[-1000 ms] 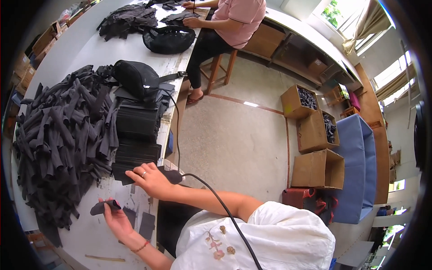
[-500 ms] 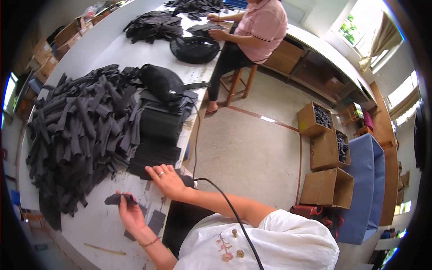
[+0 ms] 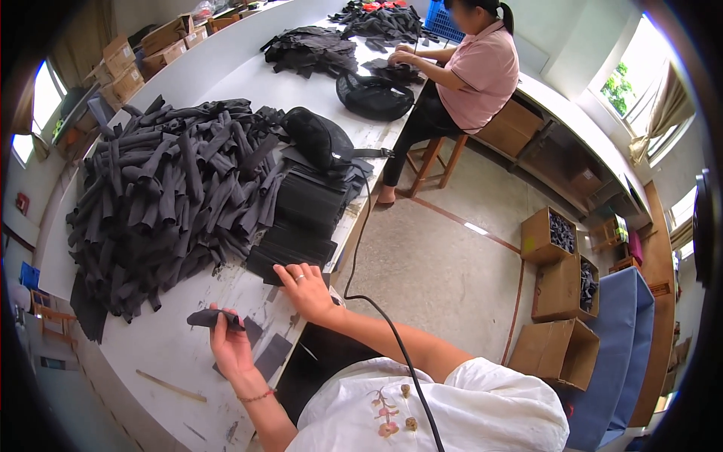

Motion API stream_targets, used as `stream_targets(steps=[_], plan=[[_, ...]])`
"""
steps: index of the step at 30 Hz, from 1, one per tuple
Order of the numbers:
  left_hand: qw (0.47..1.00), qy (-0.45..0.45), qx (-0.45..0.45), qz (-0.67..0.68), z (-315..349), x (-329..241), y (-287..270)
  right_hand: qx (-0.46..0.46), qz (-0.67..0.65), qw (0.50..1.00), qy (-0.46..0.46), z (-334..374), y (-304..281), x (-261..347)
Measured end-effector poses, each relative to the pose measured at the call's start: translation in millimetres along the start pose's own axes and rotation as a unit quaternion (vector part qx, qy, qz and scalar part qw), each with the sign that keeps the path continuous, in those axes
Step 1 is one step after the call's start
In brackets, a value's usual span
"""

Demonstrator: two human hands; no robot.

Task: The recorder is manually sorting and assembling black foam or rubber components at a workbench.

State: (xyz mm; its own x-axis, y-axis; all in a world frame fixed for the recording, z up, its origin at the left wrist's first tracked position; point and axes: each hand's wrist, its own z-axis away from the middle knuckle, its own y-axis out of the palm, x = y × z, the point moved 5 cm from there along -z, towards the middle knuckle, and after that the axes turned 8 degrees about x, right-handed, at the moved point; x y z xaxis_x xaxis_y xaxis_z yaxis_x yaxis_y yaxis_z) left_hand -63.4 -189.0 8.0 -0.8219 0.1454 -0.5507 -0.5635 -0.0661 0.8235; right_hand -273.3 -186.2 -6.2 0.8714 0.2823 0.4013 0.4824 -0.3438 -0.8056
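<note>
My left hand is closed on a dark grey fabric piece, which curls over and hangs out past the fingers above the table edge. My right hand has its fingers stretched out over the near end of a row of flat black fabric pieces, fingertips touching them. A ring shows on one finger. Left of that row rises a big heap of rolled dark fabric pieces. Several flat dark pieces lie on the table between my left hand and the edge.
A black mesh bag sits beyond the row. Across my front runs a black cable. Further along the white table, a seated person in pink handles dark pieces. Cardboard boxes and a blue fabric-covered bin stand right.
The whole view has shifted, so the table and the seated person sit further right. My left hand still grips the fabric piece; my right hand stays at the row's near end.
</note>
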Motion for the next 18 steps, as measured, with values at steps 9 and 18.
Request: stream_targets(steps=[9, 18], plan=[[1.0, -0.001, -0.016, 0.005, -2.8, 11.8, 14.6, 0.011, 0.006, 1.0, 0.009, 1.4, -2.1, 3.0], [1.0, -0.015, -0.024, -0.008, -13.1, 19.1, 19.0, 0.016, 0.01, 1.0, 0.013, 1.8, -1.0, 0.6]])
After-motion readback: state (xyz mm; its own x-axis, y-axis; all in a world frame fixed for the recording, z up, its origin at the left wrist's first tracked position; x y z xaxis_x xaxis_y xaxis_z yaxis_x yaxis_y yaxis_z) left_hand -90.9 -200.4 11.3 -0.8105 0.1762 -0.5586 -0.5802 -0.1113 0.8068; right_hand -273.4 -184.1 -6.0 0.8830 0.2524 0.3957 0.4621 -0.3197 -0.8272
